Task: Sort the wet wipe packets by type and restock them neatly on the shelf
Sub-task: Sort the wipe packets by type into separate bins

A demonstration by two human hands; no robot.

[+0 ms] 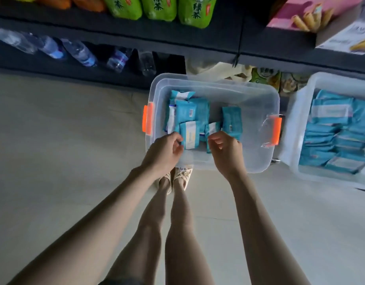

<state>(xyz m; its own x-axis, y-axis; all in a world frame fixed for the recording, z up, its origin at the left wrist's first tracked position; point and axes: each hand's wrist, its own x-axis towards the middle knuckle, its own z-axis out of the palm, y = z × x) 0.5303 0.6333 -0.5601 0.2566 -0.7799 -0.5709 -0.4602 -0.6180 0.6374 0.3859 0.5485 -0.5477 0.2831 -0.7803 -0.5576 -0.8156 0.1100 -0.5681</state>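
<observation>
A clear plastic bin (pixel 257 161) with orange latches sits on the floor in front of me and holds several blue wet wipe packets. My left hand (pixel 167 149) reaches over the bin's near left corner, its curled fingers pinching the left edge of a blue packet with a white label (pixel 190 135). To its right, my right hand (pixel 224 148) pinches the end of a smaller blue packet (pixel 213 128). Another blue packet (pixel 232 119) lies loose by the right hand. More packets (pixel 193 113) are piled at the bin's left.
A second clear bin (pixel 296 128) at the right is packed with stacked blue packets. Dark shelving (pixel 198 41) runs along the top with water bottles (pixel 78 52), green bags (pixel 159 7) and a pink wafer box (pixel 313 11). My sandalled feet (pixel 177 178) stand just before the bin.
</observation>
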